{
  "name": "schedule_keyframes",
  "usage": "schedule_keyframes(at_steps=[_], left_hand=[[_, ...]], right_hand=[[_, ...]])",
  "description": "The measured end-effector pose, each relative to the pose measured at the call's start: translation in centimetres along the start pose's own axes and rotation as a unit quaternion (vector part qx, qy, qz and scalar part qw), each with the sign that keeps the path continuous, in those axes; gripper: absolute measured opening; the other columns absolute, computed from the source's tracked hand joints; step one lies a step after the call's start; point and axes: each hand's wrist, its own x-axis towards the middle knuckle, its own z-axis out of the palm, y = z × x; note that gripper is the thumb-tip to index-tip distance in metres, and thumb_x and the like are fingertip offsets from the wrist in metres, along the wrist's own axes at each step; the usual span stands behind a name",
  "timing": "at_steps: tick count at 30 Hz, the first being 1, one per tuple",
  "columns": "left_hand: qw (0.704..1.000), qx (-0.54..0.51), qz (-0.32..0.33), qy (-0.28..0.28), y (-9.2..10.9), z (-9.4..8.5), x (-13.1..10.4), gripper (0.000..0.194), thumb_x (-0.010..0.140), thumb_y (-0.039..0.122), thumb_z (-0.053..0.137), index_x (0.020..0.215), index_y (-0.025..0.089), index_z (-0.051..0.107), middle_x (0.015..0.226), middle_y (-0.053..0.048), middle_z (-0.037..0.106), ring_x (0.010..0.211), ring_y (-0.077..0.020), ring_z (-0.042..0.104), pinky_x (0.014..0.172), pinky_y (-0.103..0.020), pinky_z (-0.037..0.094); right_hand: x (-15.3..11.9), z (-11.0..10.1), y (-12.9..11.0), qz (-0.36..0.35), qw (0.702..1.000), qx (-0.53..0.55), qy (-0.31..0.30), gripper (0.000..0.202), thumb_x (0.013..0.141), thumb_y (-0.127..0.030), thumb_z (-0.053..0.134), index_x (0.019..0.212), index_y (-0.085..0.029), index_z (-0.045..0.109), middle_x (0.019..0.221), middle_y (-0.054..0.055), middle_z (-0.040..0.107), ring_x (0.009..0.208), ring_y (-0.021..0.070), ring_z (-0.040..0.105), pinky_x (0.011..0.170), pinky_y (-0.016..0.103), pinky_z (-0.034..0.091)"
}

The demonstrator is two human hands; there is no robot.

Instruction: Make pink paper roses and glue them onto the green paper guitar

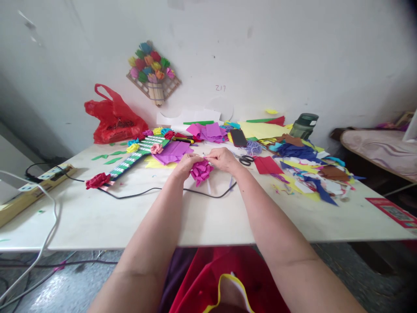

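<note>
A bunched magenta paper flower (201, 172) hangs below my two hands, over the middle of the white table. My left hand (188, 164) is closed at its upper left, fingers pinched on it. My right hand (222, 158) is closed at its upper right, with thumb and forefinger pressed together near my left fingertips; the small thing between them is too fine to make out. To the left of my hands lie purple paper sheets (172, 152) and a green and white striped piece (138, 153) edged with paper flowers. Black-handled scissors (246, 160) rest to the right of my right hand.
A black cable (153, 189) crosses the table below the flower. At the back stand a red plastic bag (114, 117) and a dark green bottle (304, 126). A phone (239, 138) and coloured paper scraps (301, 152) lie right. A power strip (39, 187) is at far left.
</note>
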Motion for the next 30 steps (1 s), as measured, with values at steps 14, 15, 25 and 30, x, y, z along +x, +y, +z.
schedule_keyframes(at_steps=[14, 15, 25, 30], left_hand=[[0.999, -0.04, 0.003, 0.003, 0.31, 0.41, 0.11, 0.025, 0.056, 0.033, 0.073, 0.057, 0.014, 0.058, 0.055, -0.002, 0.056, 0.05, -0.0106, 0.048, 0.046, -0.023, 0.034], [0.999, -0.032, 0.005, -0.001, 0.34, 0.38, 0.02, 0.026, 0.057, 0.034, 0.073, 0.056, 0.013, 0.058, 0.054, -0.002, 0.055, 0.049, -0.0105, 0.047, 0.046, -0.023, 0.034], [0.999, 0.022, 0.03, -0.032, -0.24, 0.01, 0.34, 0.026, 0.062, 0.035, 0.07, 0.055, 0.013, 0.058, 0.05, 0.001, 0.05, 0.046, -0.0083, 0.042, 0.047, -0.023, 0.026], [0.998, 0.033, 0.042, -0.041, -0.44, -0.13, 0.52, 0.026, 0.062, 0.035, 0.07, 0.055, 0.013, 0.058, 0.049, 0.001, 0.049, 0.046, -0.0081, 0.042, 0.048, -0.023, 0.027]], right_hand=[[0.08, -0.1, -0.06, -0.004, 1.0, 0.008, 0.02, 0.02, 0.079, -0.02, 0.057, 0.069, -0.018, 0.074, 0.079, 0.005, 0.07, 0.07, 0.0138, 0.059, 0.063, 0.024, 0.039], [0.09, -0.06, -0.02, -0.001, 1.0, 0.013, 0.025, 0.019, 0.078, -0.019, 0.058, 0.07, -0.019, 0.074, 0.082, 0.005, 0.07, 0.072, 0.014, 0.06, 0.064, 0.024, 0.039], [0.25, 0.16, -0.04, 0.084, 0.993, 0.074, 0.048, 0.011, 0.07, -0.019, 0.064, 0.063, -0.017, 0.072, 0.089, 0.004, 0.066, 0.069, 0.0119, 0.056, 0.06, 0.025, 0.041], [0.28, 0.56, 0.25, 0.09, 0.989, 0.097, 0.067, 0.009, 0.067, -0.018, 0.065, 0.06, -0.017, 0.071, 0.083, 0.003, 0.065, 0.066, 0.0118, 0.055, 0.058, 0.024, 0.041]])
